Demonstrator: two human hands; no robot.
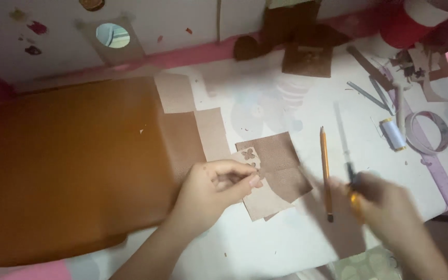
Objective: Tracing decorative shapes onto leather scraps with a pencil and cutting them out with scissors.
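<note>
Now | left hand fingers pinch paper cutout | right hand grips tool, blurred

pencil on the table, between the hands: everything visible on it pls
The pencil is slim, orange-brown and looks wooden, with a dark end nearest the person. It lies flat and nearly lengthwise away from the person on the white table, right of the brown sheets. Neither hand touches it; the blurred right hand is closest.
</note>
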